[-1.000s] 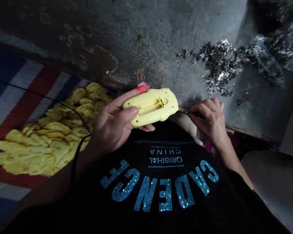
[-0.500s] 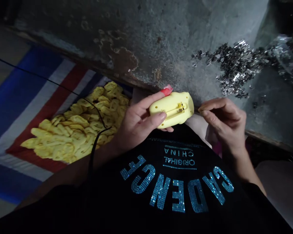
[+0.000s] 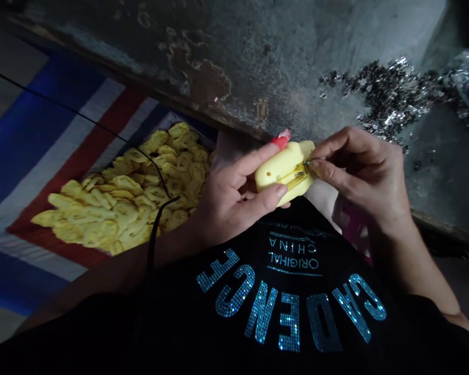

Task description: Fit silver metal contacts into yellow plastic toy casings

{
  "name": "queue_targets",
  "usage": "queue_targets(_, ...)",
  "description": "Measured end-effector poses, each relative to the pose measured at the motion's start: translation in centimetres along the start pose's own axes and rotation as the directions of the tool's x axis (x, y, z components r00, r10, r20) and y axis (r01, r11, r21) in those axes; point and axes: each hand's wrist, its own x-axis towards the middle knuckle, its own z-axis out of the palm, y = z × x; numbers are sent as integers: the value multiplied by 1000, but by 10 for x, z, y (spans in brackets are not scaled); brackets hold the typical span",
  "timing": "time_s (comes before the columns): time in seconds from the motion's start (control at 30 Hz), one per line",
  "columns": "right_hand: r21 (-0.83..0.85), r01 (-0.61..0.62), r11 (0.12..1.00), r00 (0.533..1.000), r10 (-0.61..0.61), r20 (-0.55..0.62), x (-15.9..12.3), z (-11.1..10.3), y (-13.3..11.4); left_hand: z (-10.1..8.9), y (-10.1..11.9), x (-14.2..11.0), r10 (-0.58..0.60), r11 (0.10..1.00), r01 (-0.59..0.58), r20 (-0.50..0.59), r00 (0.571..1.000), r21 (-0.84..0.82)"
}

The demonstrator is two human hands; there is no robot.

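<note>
My left hand is shut on a pale yellow moulded plastic casing, its open channel side facing up. A red wrap covers the tip of my left index finger. My right hand pinches a thin, dark metal piece between thumb and forefinger. The tip of that piece is at the casing's yellow inner fitting, and my right fingertips nearly touch the casing's edge. The piece is too small to name exactly.
A heap of yellow casings lies on a blue, white and red striped cloth at left. A pile of small metal parts and a clear plastic bag lie on the stained concrete ledge. A black cord hangs over my left forearm.
My right hand has moved left to the casing, bringing the metal piece from beside it into its inner fitting. My left hand has turned the casing slightly. The view has shifted.
</note>
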Motion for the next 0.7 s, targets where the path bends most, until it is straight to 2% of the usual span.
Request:
queue_targets(0.17, -126, 54, 991, 998, -58, -27, -2, 4, -7, 0, 0, -1, 20, 1000, -20, 20, 1000, 6)
queue_targets(0.3, -253, 100, 962, 992, -116, -49, -1, 8, -10, -2, 0, -3, 31, 996, -30, -8, 999, 86)
queue_targets(0.43, -323, 97, 941, 989, -127, -73, -1, 14, -11, -4, 1, -2, 40, 988, -41, 16, 999, 146)
queue_targets(0.57, -308, 102, 946, 982, -146, -122, -5, 15, -11, -3, 3, 0, 42, 998, -41, -10, 999, 48)
queue_targets(0.7, -290, 114, 950, 977, -161, -142, -13, 12, -10, -3, 2, 3, -28, 997, 27, -19, 999, -75)
